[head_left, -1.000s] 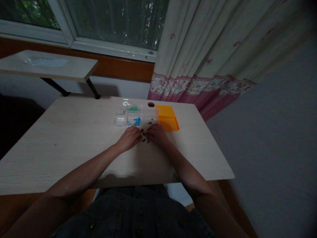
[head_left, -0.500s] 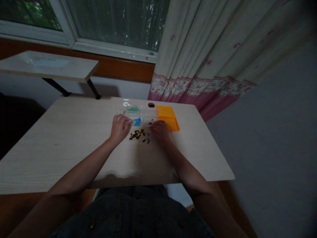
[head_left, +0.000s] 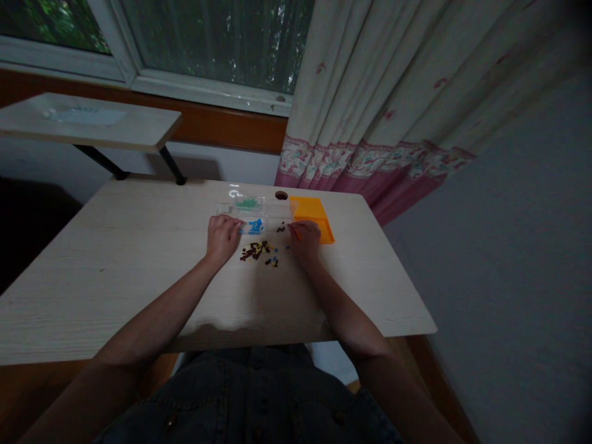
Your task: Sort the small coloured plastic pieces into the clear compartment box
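A clear compartment tray (head_left: 280,209) lies on the desk, with green pieces (head_left: 247,203) in a back section and blue pieces (head_left: 255,226) in a front one. My left hand (head_left: 222,238) lies over its front left corner, thumb and fingertips pinched together beside the blue pieces; what they grip is too small to tell. At the tray's front right, my right hand (head_left: 306,242) has its fingers closed, a thin orange-red strip showing among them. Dark bits (head_left: 280,227) are in the section near its fingertips. Nearer me is a pile of brown and yellow pieces (head_left: 254,250).
An orange box (head_left: 311,207) with its lid up stands right of the tray, partly behind my right hand. A few loose small pieces (head_left: 272,262) lie in front. A raised shelf (head_left: 148,126) is at the desk's back left, a curtain (head_left: 351,123) behind.
My right hand has shifted slightly right, away from the dark bits, uncovering more of them and showing the orange-red strip. My left hand stays at the tray's corner. The view has moved a little.
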### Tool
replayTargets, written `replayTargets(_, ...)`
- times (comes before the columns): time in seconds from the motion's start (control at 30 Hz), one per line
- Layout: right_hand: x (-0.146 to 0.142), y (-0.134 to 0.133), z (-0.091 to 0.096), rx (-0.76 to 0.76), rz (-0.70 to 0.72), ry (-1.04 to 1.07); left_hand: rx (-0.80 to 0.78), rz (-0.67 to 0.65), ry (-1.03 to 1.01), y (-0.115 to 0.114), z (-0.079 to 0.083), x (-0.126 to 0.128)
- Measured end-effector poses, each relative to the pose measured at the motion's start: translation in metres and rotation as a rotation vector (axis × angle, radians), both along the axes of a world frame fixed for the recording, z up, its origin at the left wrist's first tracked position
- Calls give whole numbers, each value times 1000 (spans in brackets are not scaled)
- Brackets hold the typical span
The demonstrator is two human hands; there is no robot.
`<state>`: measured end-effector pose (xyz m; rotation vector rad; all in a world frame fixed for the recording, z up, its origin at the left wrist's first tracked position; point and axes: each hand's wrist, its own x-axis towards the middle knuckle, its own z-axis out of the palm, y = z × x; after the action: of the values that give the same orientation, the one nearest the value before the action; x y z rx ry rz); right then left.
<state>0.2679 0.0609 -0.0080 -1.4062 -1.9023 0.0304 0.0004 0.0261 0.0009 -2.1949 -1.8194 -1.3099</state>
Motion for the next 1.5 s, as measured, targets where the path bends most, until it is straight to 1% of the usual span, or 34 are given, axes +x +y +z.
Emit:
replayTargets(0.17, 3, -5, 1, 24, 57, 52, 12, -34, 12, -3, 3, 1)
replayTargets(0.27, 3, -7, 0, 47, 72, 51, -1, -92, 33, -6, 5, 3)
replayTargets(0.5, 1, -10, 1, 3, 117, -25, -49, -361, 132, -25, 8, 18)
replayTargets(0.67, 0, -12, 1, 53, 153, -14, -86, -500, 221, -33, 9, 29)
replayTargets(0.83, 0, -14, 2, 65, 154, -22, -108, -535, 260, -33, 8, 30)
replayTargets(1.03, -1, -14, 3, 55, 174, -17, -96, -632, 317, -32, 6, 28)
replayTargets(1.27, 0, -13, 1, 53, 200, -44, -91, -625, 314, -30, 3, 28)
replayTargets(1.5, -1, -12, 0, 13, 209, -48, -78, -634, 301, -28, 1, 28)
